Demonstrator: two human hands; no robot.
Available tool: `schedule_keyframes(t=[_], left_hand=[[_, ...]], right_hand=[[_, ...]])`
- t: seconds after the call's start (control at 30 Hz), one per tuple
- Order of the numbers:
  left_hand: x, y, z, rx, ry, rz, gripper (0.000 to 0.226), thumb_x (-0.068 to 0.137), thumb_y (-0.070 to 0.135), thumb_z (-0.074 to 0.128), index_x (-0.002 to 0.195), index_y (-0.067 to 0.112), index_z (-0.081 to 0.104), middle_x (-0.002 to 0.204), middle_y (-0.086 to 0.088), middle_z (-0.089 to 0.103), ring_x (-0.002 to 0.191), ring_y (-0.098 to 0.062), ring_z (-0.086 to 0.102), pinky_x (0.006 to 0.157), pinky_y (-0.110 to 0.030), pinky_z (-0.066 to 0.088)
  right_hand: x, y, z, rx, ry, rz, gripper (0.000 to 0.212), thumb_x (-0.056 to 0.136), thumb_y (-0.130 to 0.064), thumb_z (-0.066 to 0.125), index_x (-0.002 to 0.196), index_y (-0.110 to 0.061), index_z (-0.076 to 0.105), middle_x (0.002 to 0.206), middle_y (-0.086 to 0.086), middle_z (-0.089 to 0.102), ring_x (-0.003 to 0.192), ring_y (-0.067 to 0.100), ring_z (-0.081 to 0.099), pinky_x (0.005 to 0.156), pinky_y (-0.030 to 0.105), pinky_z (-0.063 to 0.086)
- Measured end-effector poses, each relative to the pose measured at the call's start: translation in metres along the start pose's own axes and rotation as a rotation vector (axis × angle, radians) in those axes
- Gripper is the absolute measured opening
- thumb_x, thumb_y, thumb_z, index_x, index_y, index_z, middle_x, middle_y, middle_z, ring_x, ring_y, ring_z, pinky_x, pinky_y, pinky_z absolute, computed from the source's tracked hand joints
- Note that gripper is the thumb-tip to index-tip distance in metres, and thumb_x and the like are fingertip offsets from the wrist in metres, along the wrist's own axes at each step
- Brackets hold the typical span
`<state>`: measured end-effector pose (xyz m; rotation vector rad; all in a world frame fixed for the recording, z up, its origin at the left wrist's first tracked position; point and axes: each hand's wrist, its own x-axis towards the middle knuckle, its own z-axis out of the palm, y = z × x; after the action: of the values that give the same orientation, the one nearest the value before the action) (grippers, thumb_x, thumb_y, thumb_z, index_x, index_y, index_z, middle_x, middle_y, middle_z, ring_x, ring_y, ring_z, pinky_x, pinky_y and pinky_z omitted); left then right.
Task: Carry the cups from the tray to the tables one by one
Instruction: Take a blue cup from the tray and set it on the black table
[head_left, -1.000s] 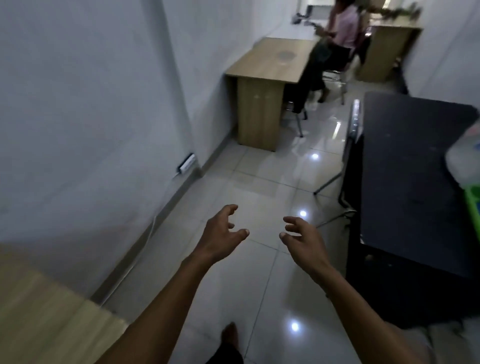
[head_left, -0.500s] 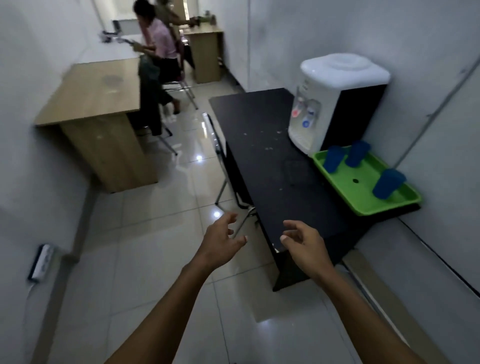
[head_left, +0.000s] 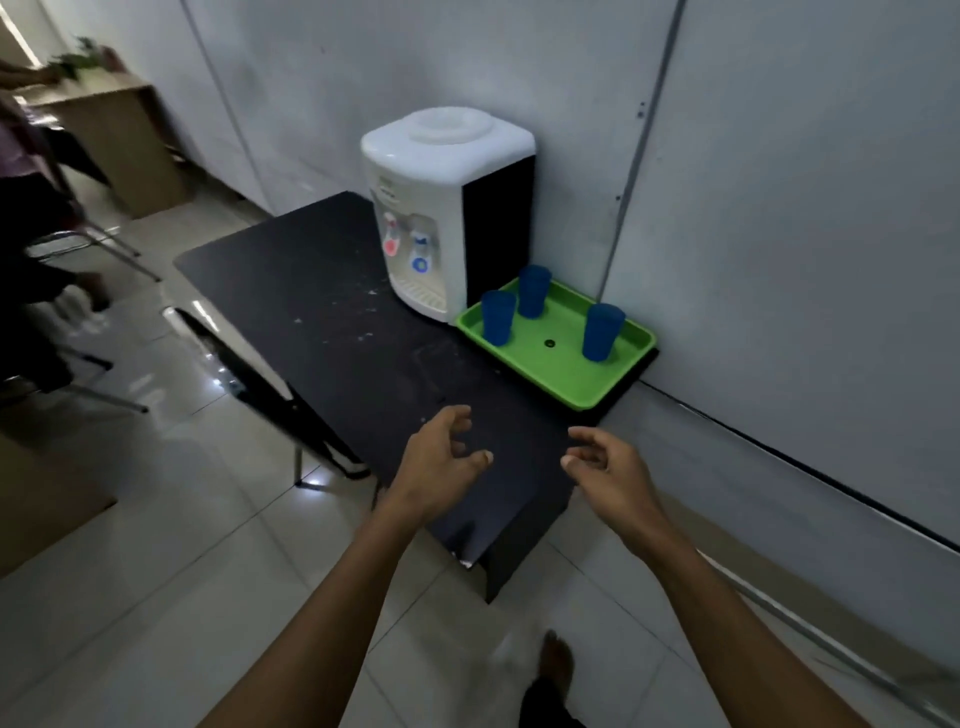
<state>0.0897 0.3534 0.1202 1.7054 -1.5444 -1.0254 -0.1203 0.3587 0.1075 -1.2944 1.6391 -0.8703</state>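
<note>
three cups (head_left: 498, 317) stand upright on tray (head_left: 558, 382).

Your black desk (head_left: 332, 322) runs from 10 o'clock down to 6 o'clock, long side against the white wall. On it, at 12 o'clock: a white water dispenser (head_left: 447, 208), upright. Just beside that, at 1 o'clock in the desk's far corner: a green tray (head_left: 550, 371). Pale specks mark the bare top. Desk stands on a glossy tiled floor (head_left: 182, 571).

Both hands, left (head_left: 434, 467) and right (head_left: 608, 467), forward on outstretched arms, fingers loosely curled, empty.
</note>
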Motion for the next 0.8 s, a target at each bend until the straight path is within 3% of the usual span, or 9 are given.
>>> schedule_keyframes(t=[0.1, 0.27, 0.53, 0.8], left_hand=[[0.031, 0.01, 0.017, -0.002, -0.055, 0.036, 0.063, 0.088, 0.022, 0.071, 0.144, 0.017, 0.043, 0.139, -0.002, 0.055, 0.115, -0.019, 0.059, 0.089, -0.03, 0.05], [0.088, 0.024, 0.044, -0.008, -0.09, 0.044, 0.062, 0.087, 0.021, 0.072, 0.143, 0.017, 0.045, 0.134, -0.001, 0.058, 0.11, -0.016, 0.061, 0.088, -0.03, 0.052], [0.196, 0.047, 0.084, -0.002, -0.098, 0.003, 0.064, 0.082, 0.017, 0.076, 0.14, 0.016, 0.048, 0.128, -0.004, 0.062, 0.104, -0.018, 0.064, 0.089, -0.032, 0.053], [0.268, 0.055, 0.123, -0.031, -0.136, -0.028, 0.065, 0.081, 0.013, 0.077, 0.139, 0.016, 0.047, 0.125, -0.002, 0.059, 0.105, -0.019, 0.062, 0.075, -0.021, 0.051]], right_hand=[[0.026, 0.006, -0.013, 0.02, 0.07, 0.038, 0.034, 0.089, -0.012, 0.065, 0.123, -0.014, 0.061, 0.091, -0.001, 0.066, 0.09, 0.017, 0.065, 0.086, 0.037, 0.056], [0.081, 0.013, -0.033, 0.014, 0.112, 0.059, 0.035, 0.088, -0.011, 0.065, 0.123, -0.014, 0.062, 0.1, 0.006, 0.068, 0.091, 0.016, 0.064, 0.08, 0.025, 0.047], [0.181, 0.026, -0.072, -0.009, 0.097, 0.091, 0.035, 0.087, -0.008, 0.067, 0.121, -0.013, 0.063, 0.099, 0.012, 0.07, 0.085, 0.015, 0.064, 0.069, 0.013, 0.046], [0.251, 0.043, -0.091, -0.016, 0.103, 0.145, 0.037, 0.083, -0.007, 0.069, 0.119, -0.015, 0.065, 0.094, 0.009, 0.068, 0.089, 0.021, 0.066, 0.083, 0.031, 0.052]])
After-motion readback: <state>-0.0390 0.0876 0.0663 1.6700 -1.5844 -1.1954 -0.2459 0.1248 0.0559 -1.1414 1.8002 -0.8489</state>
